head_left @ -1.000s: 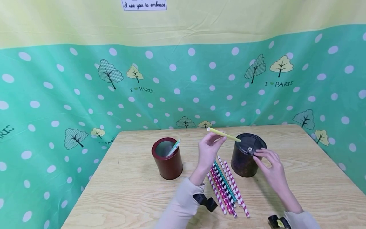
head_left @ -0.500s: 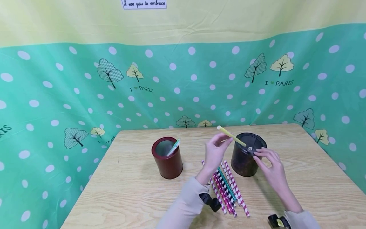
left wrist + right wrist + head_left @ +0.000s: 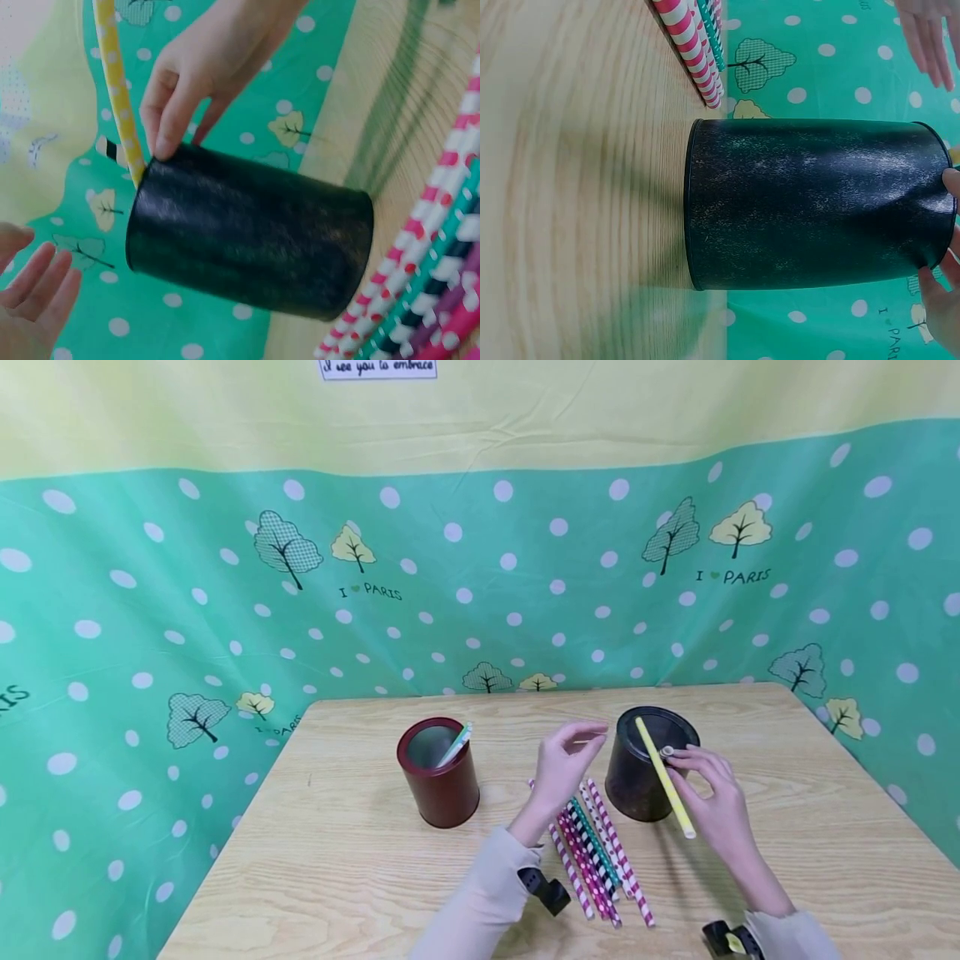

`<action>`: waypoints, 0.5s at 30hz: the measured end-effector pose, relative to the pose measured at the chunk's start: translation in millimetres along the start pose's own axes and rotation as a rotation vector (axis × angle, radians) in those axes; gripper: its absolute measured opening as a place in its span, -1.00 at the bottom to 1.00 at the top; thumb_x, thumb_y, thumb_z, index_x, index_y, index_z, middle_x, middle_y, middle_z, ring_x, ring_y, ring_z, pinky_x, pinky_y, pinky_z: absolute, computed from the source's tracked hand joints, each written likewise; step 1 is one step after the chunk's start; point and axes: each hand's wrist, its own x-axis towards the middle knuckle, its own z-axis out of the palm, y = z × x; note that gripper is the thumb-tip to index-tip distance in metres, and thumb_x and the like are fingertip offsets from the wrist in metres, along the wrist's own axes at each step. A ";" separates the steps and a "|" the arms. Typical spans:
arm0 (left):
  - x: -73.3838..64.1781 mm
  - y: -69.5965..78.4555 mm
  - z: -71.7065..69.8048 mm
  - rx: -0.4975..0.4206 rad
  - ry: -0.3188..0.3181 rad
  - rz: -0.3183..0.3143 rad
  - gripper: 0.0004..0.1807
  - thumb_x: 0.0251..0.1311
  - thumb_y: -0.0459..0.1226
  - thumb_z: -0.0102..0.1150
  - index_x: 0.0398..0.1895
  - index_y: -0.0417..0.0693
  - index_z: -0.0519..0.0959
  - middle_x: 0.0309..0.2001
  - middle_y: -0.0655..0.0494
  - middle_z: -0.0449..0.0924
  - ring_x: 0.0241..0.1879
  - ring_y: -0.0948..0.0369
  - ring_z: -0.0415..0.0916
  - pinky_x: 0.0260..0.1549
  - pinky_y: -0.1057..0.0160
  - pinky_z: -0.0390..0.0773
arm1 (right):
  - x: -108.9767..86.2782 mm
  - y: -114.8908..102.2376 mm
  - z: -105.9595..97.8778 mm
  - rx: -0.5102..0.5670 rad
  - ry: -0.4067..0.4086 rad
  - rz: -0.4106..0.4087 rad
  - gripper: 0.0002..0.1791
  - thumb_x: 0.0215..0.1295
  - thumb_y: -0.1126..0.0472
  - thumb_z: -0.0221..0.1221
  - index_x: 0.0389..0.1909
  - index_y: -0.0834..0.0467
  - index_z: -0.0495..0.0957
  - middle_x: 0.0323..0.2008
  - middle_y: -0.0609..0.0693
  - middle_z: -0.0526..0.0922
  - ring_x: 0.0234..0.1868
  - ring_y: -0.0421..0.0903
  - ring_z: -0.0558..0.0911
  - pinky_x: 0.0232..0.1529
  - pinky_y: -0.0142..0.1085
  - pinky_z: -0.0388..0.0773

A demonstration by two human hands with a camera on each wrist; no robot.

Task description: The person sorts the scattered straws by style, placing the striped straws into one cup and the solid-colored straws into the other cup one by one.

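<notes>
Leaning from the mouth of the black can (image 3: 636, 787) over its near rim, the yellow straw (image 3: 663, 777) is running lengthwise toward the person, just beside the nearer right hand (image 3: 716, 802), which is pinching the rim, while the left hand (image 3: 561, 770) is hovering apart, fingers loose, holding nothing.

Straws (image 3: 619, 853) on table (image 3: 337, 868), can (image 3: 630, 787) behind, another can (image 3: 444, 795) left

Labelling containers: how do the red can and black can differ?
Colour: the red can is dark red, the black can black.
Contact: the right hand grips the black can's rim; no hand touches the red can.
Contents: a yellow straw leans from the black can, a green-and-white straw from the red can.
Shared: upright, open-topped, on the table.
</notes>
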 end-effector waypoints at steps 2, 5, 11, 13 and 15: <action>-1.7 -3.5 -3.2 0.052 -0.051 0.017 -0.81 0.07 -0.41 0.12 -0.23 -0.31 0.56 -0.23 -0.07 0.59 -0.23 0.22 0.55 -0.23 0.36 0.49 | -1.2 3.5 1.5 0.026 0.014 -0.006 -0.77 -0.02 0.44 0.22 -0.29 0.20 0.60 -0.22 -0.12 0.57 0.07 -0.25 0.36 0.13 -0.51 0.12; -4.5 -5.4 -5.2 0.154 -0.162 0.074 -0.78 0.04 -0.40 0.14 -0.19 -0.23 0.56 -0.18 0.00 0.57 -0.15 0.27 0.49 -0.15 0.37 0.45 | -1.5 4.4 1.9 0.028 0.013 0.003 -0.76 -0.04 0.43 0.23 -0.29 0.18 0.61 -0.22 -0.13 0.56 0.07 -0.23 0.36 0.13 -0.50 0.12; -10.9 0.4 3.4 0.443 -0.440 0.337 -0.64 -0.03 -0.27 0.25 -0.09 -0.04 0.54 -0.01 0.04 0.39 0.04 0.28 0.29 0.01 0.42 0.27 | 1.8 -4.1 -0.3 -0.039 -0.006 -0.003 -0.71 -0.19 0.57 0.24 -0.34 0.31 0.58 -0.28 0.05 0.57 0.04 -0.30 0.35 0.10 -0.55 0.13; -12.8 2.4 8.5 0.530 -0.474 0.432 -0.61 -0.07 -0.20 0.29 -0.08 0.01 0.54 -0.02 0.04 0.35 0.04 0.27 0.26 0.02 0.40 0.25 | 1.9 -5.0 -0.8 -0.045 -0.009 -0.008 -0.69 -0.21 0.59 0.25 -0.34 0.32 0.58 -0.28 0.06 0.57 0.04 -0.32 0.34 0.09 -0.55 0.13; -13.9 3.0 13.9 0.614 -0.467 0.513 -0.60 -0.10 -0.13 0.30 -0.10 0.05 0.56 -0.04 0.05 0.35 0.02 0.27 0.26 0.03 0.39 0.22 | 1.2 -4.5 -1.1 -0.036 -0.011 -0.006 -0.71 -0.19 0.56 0.25 -0.34 0.32 0.58 -0.27 0.06 0.57 0.04 -0.29 0.35 0.10 -0.54 0.13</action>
